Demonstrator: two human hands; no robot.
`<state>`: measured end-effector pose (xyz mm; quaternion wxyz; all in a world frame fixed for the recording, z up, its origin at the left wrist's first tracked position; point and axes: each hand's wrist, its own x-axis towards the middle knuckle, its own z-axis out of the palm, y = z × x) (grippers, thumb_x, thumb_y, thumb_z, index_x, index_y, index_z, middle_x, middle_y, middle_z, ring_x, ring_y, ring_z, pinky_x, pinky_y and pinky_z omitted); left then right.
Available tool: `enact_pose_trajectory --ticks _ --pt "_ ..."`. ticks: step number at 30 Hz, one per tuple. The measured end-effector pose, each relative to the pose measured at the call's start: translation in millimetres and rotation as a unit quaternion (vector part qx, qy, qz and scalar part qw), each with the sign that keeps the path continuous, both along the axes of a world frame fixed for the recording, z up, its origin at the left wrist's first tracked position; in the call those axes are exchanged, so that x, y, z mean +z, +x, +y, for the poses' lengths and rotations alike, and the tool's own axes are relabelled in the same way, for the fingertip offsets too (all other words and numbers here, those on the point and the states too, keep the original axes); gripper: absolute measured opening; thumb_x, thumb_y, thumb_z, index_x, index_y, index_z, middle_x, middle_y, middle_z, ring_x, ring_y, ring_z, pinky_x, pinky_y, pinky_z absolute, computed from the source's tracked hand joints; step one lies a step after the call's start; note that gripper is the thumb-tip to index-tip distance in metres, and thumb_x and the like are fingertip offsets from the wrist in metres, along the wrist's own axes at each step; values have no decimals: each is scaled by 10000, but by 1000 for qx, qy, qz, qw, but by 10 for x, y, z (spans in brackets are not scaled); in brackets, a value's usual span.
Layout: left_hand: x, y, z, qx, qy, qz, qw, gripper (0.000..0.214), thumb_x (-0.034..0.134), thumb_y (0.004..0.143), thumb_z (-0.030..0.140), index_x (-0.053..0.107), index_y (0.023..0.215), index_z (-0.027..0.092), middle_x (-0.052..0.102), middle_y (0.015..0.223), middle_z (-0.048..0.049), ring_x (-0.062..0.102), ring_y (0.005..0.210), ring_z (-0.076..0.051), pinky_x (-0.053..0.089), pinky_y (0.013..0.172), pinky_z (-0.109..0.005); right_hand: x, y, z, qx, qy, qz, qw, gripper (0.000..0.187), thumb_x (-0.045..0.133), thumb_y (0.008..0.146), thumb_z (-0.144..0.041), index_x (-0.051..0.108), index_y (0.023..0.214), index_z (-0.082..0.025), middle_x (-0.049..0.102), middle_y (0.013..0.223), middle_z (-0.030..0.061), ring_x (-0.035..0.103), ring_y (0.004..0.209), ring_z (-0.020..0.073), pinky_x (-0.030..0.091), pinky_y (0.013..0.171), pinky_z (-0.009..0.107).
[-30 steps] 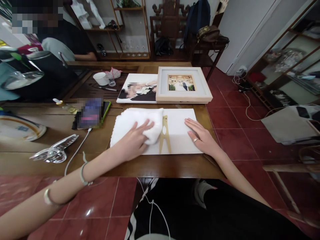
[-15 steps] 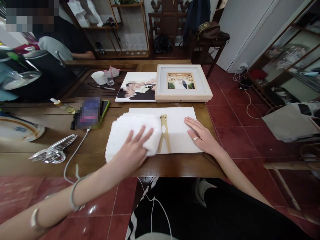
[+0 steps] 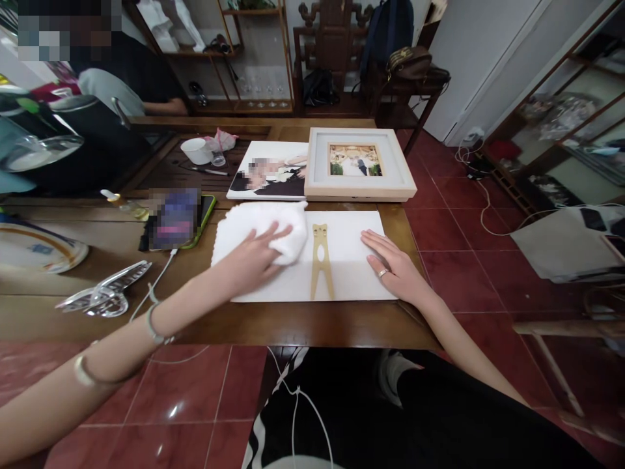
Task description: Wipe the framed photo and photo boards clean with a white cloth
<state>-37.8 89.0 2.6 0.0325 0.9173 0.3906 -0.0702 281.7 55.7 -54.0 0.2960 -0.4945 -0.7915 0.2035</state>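
Note:
A white fluffy cloth (image 3: pixel 263 218) lies on the left half of a flat white board or panel (image 3: pixel 356 260). My left hand (image 3: pixel 256 257) presses down on the cloth with its fingers spread; the thumb side is partly hidden. Along the middle of the board runs a gold shape (image 3: pixel 321 260) with two ear-like points, an oval opening and two legs; I cannot tell whether it is printed or a separate piece. My right hand (image 3: pixel 393 264), wearing a ring, rests flat on the board's right edge, fingers stretched out.
Behind the board stand a framed photo (image 3: pixel 359 189) and a photo panel (image 3: pixel 266 189). At the left are a phone (image 3: pixel 209 212) with a cable, a dropper bottle (image 3: pixel 129 207), a shiny silver object (image 3: pixel 107 293) and a white cup (image 3: pixel 196 151). A person (image 3: pixel 146 71) sits at the far left.
My left hand and the cloth have moved away from me and slightly left, uncovering the gold shape's left side and the board's near left part. My right hand stays in place.

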Motion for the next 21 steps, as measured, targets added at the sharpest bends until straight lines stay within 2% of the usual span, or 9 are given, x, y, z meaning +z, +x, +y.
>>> enact_pose_trajectory --ticks 2,4,6,8,11,14,18,21 --pt "-24 -36 270 8 4 -17 1000 366 382 969 280 699 1041 113 257 1565 -124 196 1451 -352 304 1095 -603 4 0 0 0 -2 1 1000 444 420 969 -317 471 1405 -254 490 1462 62 375 1407 220 280 1181 524" --pt "-45 -67 442 10 11 -40 999 418 362 987 350 687 1063 98 268 1560 -129 183 1456 -342 281 1112 -588 4 -1 -1 1 -2 2 1000 442 422 969 -318 471 1405 -263 491 1461 58 377 1406 219 283 1179 526" --pt "-50 -83 491 5 16 -51 999 413 369 987 349 685 1057 93 287 1552 -133 178 1458 -337 272 1117 -584 0 0 -2 3 -1 1 1000 440 420 971 -319 472 1404 -260 491 1461 57 375 1407 215 283 1181 518" --pt "-32 -88 415 -1 9 -41 999 349 396 968 273 698 1008 102 289 1552 -132 172 1459 -339 267 1116 -592 -5 1 -1 3 0 -1 1000 440 419 971 -318 472 1403 -256 491 1461 57 372 1408 210 278 1185 511" --pt "27 -83 111 -12 -12 -15 1000 292 439 921 181 716 850 121 271 1561 -117 182 1456 -344 283 1114 -592 -11 3 3 1 2 -4 1000 443 421 970 -309 472 1404 -235 487 1463 71 371 1409 209 266 1191 500" --pt "69 -68 -340 -23 -31 -14 999 282 497 891 163 695 691 137 259 1572 -81 204 1452 -340 285 1128 -573 -14 3 9 3 2 -6 1000 446 420 968 -304 479 1399 -209 486 1463 86 368 1410 213 269 1190 496" --pt "41 -29 -916 -53 -55 -39 996 142 643 764 137 706 640 163 256 1577 -57 206 1446 -366 213 1163 -563 -15 3 10 2 2 -11 1000 449 419 965 -300 485 1394 -186 491 1457 101 371 1409 221 281 1184 497" --pt "2 -5 -1126 -59 -52 -43 996 88 702 713 159 718 629 179 270 1572 -55 216 1439 -383 179 1176 -555 -14 4 9 1 6 -13 1000 448 418 965 -296 484 1394 -186 497 1452 102 378 1405 216 279 1186 495"
